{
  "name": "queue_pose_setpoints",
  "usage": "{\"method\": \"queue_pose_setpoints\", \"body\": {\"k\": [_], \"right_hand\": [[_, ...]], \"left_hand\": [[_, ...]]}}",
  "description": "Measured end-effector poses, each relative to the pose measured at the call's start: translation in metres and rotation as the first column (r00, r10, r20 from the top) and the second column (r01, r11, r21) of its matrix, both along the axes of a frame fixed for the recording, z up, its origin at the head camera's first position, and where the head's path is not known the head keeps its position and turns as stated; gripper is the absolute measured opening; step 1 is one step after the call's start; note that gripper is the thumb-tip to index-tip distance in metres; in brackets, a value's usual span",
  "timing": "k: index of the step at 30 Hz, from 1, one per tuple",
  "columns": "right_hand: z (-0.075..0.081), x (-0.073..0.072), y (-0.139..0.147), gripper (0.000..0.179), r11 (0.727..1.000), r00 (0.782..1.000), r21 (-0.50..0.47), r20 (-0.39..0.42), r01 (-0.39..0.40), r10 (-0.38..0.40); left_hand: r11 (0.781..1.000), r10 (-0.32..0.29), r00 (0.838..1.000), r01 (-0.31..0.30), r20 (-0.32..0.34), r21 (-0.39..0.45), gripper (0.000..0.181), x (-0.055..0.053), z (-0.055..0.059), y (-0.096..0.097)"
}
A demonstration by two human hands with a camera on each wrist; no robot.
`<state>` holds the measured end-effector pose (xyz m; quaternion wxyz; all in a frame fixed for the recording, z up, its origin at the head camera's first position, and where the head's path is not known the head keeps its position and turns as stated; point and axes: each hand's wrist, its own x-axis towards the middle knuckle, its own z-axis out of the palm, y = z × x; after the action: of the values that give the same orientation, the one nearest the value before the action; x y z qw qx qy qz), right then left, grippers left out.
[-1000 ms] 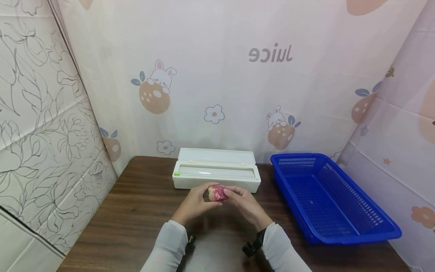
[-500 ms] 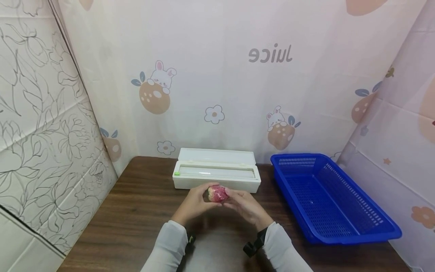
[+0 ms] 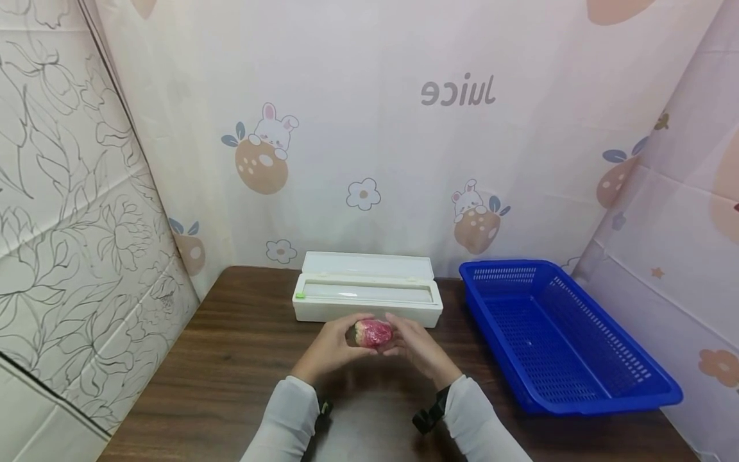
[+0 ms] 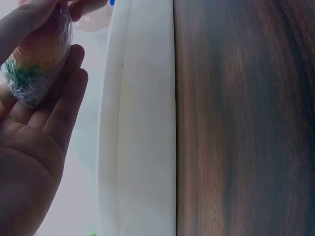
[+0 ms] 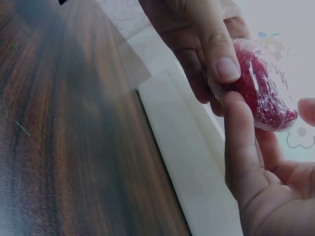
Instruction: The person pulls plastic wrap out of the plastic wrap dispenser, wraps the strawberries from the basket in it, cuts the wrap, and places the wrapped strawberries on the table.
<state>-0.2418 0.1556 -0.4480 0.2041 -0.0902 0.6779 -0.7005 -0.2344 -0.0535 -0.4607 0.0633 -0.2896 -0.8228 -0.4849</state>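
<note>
A red fruit [image 3: 375,333], pale yellow and green at one end, is wrapped in clear, crinkled plastic film. My left hand [image 3: 330,348] holds it between thumb and fingers, in front of the white film box. In the left wrist view the fruit's green end [image 4: 29,76] sits above my left palm. My right hand [image 3: 424,351] is at the fruit's other end. In the right wrist view, fingers of my right hand [image 5: 275,191] touch the wrapped fruit from beside and below. The right thumb [image 5: 307,110] stands just off the film.
The white film dispenser box [image 3: 366,309] stands with its lid [image 3: 367,264] raised, a pale roll inside and a green slider [image 3: 300,296] at left. A blue plastic basket [image 3: 534,405] stands at the right of the dark wooden table [image 3: 231,372]. Patterned curtains close the back and sides.
My right thumb has come off the fruit, and the right fingers have spread. The fruit has shifted slightly right and turned a little in my left hand. Box and basket have not moved.
</note>
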Motion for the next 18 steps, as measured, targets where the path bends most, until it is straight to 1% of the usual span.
{"method": "queue_pose_setpoints", "body": {"k": [3,6,10,12,15,18], "right_hand": [[0.0000,-0.0031,-0.0007,0.065,0.999,0.999,0.036,0.015,-0.037,0.037],[-0.0004,-0.0055,-0.0015,0.056,0.996,0.997,0.051,0.019,-0.070,0.070],[-0.0017,-0.0080,-0.0036,0.033,0.997,0.996,0.028,0.040,-0.077,0.076],[-0.0023,-0.0087,-0.0045,0.026,0.997,0.996,0.007,0.045,-0.076,0.075],[-0.0037,-0.0094,-0.0050,0.026,0.996,0.996,-0.023,0.041,-0.081,0.082],[-0.0040,-0.0079,-0.0045,0.024,0.996,0.997,-0.028,0.010,-0.081,0.081]], "left_hand": [[1.000,-0.026,1.000,0.026,0.015,0.007,0.061,0.0011,0.0001,0.0010],[0.999,-0.034,0.999,0.034,0.025,0.006,0.061,0.0014,0.0002,0.0022],[1.000,-0.024,1.000,0.024,0.008,-0.001,0.062,0.0008,-0.0002,0.0033],[1.000,-0.022,1.000,0.022,-0.001,-0.001,0.062,0.0003,-0.0005,0.0035],[1.000,-0.021,1.000,0.021,-0.008,-0.004,0.064,-0.0003,-0.0011,0.0030],[1.000,-0.019,1.000,0.019,0.003,-0.001,0.065,-0.0004,-0.0005,0.0019]]}}
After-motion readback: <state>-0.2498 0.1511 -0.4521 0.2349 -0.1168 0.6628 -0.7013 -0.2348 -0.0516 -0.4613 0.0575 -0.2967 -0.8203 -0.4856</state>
